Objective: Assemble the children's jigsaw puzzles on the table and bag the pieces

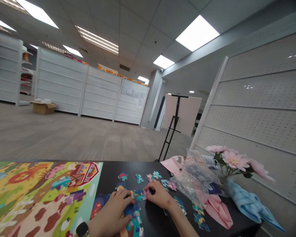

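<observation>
A partly joined jigsaw puzzle (136, 220) in blue and teal lies on the black table in front of me. Across it rests my left hand (116, 207), fingers spread and lying over the pieces, with a dark watch (82, 229) at the wrist. My right hand (160, 196) pinches a pinkish puzzle piece (146, 193) at the upper right end of the joined part; whether it is locked in, I cannot tell. Loose pieces lie beyond the hands, among them a red-and-blue piece (123, 176) and a teal piece (138, 178). More joined pieces (201, 221) are right of my right forearm.
A colourful farm-animal picture sheet (51, 197) covers the table's left side. On the right are crumpled clear plastic (192, 177), pink cloth (218, 210), a blue cloth (246, 200) and pink flowers (234, 159). An easel (174, 126) stands beyond the table.
</observation>
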The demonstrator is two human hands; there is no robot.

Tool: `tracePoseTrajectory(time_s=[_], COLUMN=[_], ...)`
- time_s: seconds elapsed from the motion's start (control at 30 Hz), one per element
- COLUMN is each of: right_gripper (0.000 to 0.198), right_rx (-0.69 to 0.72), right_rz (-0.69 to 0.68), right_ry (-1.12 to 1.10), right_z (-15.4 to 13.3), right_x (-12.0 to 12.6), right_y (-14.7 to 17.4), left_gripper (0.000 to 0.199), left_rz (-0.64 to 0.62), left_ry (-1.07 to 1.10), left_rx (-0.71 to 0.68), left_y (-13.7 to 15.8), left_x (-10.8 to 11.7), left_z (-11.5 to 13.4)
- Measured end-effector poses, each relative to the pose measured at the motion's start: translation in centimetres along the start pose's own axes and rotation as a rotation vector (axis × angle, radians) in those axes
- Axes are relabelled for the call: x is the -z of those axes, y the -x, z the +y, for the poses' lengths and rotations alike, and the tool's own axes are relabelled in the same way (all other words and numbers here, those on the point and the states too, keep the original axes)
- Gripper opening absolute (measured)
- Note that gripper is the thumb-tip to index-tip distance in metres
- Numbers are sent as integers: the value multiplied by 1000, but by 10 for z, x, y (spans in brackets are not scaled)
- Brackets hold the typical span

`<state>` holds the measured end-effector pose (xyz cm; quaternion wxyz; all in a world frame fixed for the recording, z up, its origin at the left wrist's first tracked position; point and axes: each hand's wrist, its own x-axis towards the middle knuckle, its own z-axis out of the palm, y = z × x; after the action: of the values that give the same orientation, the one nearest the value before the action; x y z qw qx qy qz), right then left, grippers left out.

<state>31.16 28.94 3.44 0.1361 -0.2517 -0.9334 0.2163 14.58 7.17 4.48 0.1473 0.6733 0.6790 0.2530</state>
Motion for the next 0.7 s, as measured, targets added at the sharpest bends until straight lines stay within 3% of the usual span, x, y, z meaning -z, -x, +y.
tracePoseTrajectory(time_s=[0.23, 0.43, 0.7], right_gripper=[36, 41, 25], right_rx=[-49, -49, -52], right_rz=[-122, -44, 26], right_ry=[-59, -202, -373], right_z=[4, 7, 14], right_x=[9, 3, 2], right_y=[-21, -11, 9], left_gripper=[39, 39, 40], left_rz=[6, 14, 35], left_ry=[5, 11, 0], left_rx=[-10, -11, -24], left_y=[0, 1, -1], left_x=[3, 4, -1], left_z=[1, 0, -7])
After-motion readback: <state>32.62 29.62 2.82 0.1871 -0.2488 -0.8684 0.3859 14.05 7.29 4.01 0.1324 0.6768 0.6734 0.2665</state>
